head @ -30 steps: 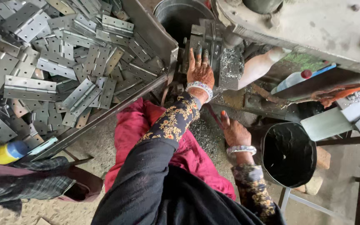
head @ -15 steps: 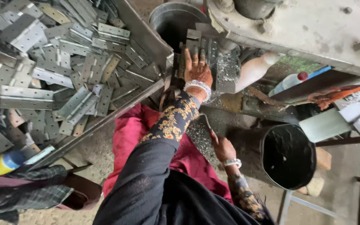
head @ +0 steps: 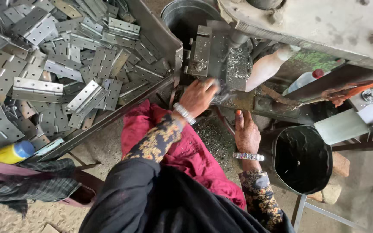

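Observation:
My left hand (head: 198,97) reaches up to the base of a grey drilling machine (head: 221,56). Its fingers curl against a blurred grey metal piece (head: 219,87) under the spindle; whether they grip it is unclear. A silver bangle sits on that wrist. My right hand (head: 247,134) lies flat on the grit-covered ledge below the machine, fingers together, pointing up and holding nothing. A large slanted tray (head: 152,32) to the left holds several drilled metal hinge plates (head: 37,88). A red cloth (head: 191,151) covers my lap.
A black bucket (head: 303,159) stands at the right, by my right hand. A dark round pot (head: 186,17) sits behind the machine. A yellow bottle with a blue cap (head: 11,152) lies at the lower left, and a white bottle with a red cap (head: 306,78) under the machine's table.
My left hand has drawn back from lying flat with spread fingers on the fixture and has curled at the machine's base. My right hand has shifted up and to the right onto the ledge.

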